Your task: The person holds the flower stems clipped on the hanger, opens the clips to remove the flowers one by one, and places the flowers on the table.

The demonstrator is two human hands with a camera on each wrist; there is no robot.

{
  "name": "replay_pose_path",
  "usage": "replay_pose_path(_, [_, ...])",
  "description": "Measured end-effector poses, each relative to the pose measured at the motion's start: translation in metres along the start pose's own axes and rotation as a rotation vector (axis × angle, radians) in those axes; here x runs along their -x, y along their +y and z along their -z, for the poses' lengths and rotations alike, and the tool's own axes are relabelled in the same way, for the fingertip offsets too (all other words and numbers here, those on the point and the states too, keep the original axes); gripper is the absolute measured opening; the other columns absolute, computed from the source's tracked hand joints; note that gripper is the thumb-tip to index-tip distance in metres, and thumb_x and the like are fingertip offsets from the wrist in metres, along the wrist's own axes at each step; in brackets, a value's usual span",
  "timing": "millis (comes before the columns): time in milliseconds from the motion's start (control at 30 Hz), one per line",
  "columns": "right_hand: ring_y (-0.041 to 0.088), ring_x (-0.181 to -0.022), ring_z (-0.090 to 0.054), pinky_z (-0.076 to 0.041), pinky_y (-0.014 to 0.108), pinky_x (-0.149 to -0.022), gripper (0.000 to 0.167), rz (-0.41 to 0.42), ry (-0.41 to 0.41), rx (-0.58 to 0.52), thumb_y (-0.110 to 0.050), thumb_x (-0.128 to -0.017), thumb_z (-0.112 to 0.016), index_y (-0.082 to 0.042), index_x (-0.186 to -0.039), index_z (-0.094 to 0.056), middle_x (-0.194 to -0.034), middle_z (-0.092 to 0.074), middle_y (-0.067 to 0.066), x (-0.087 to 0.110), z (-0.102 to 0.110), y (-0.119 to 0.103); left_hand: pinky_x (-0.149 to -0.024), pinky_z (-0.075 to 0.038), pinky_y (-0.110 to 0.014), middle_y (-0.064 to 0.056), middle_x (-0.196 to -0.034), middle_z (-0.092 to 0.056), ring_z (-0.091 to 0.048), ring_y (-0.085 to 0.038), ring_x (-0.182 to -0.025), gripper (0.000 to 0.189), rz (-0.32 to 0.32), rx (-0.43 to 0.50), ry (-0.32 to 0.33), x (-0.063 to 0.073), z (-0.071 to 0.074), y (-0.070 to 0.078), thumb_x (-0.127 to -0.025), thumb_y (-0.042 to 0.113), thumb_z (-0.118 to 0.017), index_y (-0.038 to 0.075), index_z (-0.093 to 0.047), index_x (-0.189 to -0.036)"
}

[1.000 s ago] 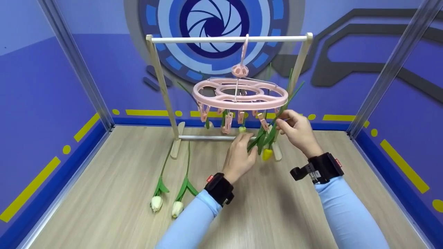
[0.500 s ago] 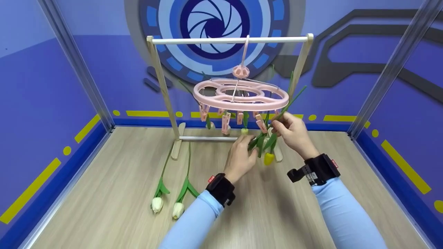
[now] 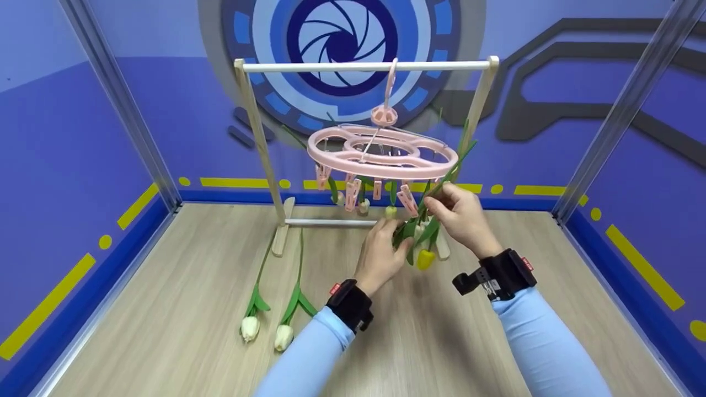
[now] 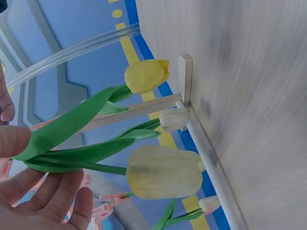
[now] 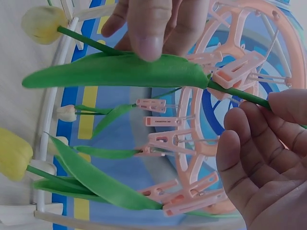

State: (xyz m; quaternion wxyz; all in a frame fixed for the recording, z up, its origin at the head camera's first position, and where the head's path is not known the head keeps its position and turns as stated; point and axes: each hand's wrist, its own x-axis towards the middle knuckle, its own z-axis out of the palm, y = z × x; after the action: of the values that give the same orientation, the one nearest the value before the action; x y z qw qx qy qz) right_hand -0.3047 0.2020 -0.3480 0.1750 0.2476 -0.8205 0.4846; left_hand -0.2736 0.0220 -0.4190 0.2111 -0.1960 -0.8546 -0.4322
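A pale tulip (image 4: 165,172) hangs head-down between both hands. My left hand (image 3: 381,253) pinches its green leaves (image 5: 115,72) between thumb and fingers. Higher up, my right hand (image 3: 463,215) pinches the bare stem (image 5: 240,96) with thumb and fingertips. Right beside that stem is a pink clothes peg (image 5: 242,69); whether it grips the stem I cannot tell. The peg belongs to a round pink clip hanger (image 3: 380,168), hooked on the rack's top bar. A yellow tulip (image 3: 426,259) hangs clipped by its stem near the right hand.
The wooden rack (image 3: 364,67) stands at the back, with a low bar (image 3: 331,222) across its feet. Several other tulips hang from the far pegs, such as a small white tulip (image 5: 66,113). Two white tulips (image 3: 250,328) lie on the table at front left.
My right hand has moved slightly left and down with the stem. The hanger's front pegs have shifted a little left. My left hand stays nearly in place.
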Motion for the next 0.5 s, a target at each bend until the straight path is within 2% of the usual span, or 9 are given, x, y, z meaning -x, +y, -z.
replay_pose_path(167, [0.018,-0.07,-0.061,-0.047,0.019,-0.062,0.008,0.018,-0.014,0.019,-0.002,-0.099,-0.066,0.005,-0.098,-0.07,-0.084,-0.07,0.018,0.002,-0.002,-0.007,-0.087,-0.057,-0.034,-0.014,-0.114,-0.066,-0.066,-0.029,-0.103,0.034,-0.002,0.011,0.007,0.005,0.001,-0.003,-0.097,0.023,-0.075,-0.001,-0.068,-0.121])
replay_pose_path(300, [0.013,-0.068,-0.058,-0.046,0.02,-0.062,0.008,0.047,-0.011,0.044,-0.004,-0.098,-0.069,0.003,-0.095,-0.07,-0.082,-0.07,0.011,0.003,-0.004,-0.012,-0.087,-0.057,-0.033,-0.014,-0.116,-0.067,-0.067,-0.028,-0.103,0.037,0.003,0.027,0.026,0.006,0.004,-0.005,-0.095,0.025,-0.077,0.001,-0.067,-0.123])
replay_pose_path(500, [0.009,-0.063,-0.056,-0.044,0.019,-0.058,0.012,0.1,-0.008,0.059,-0.007,-0.097,-0.073,0.0,-0.088,-0.068,-0.076,-0.067,0.007,0.004,-0.009,-0.019,-0.08,-0.058,-0.032,-0.01,-0.109,-0.067,-0.068,-0.021,-0.092,0.033,-0.002,0.095,0.064,0.006,0.007,-0.007,-0.095,0.02,-0.077,0.005,-0.065,-0.121])
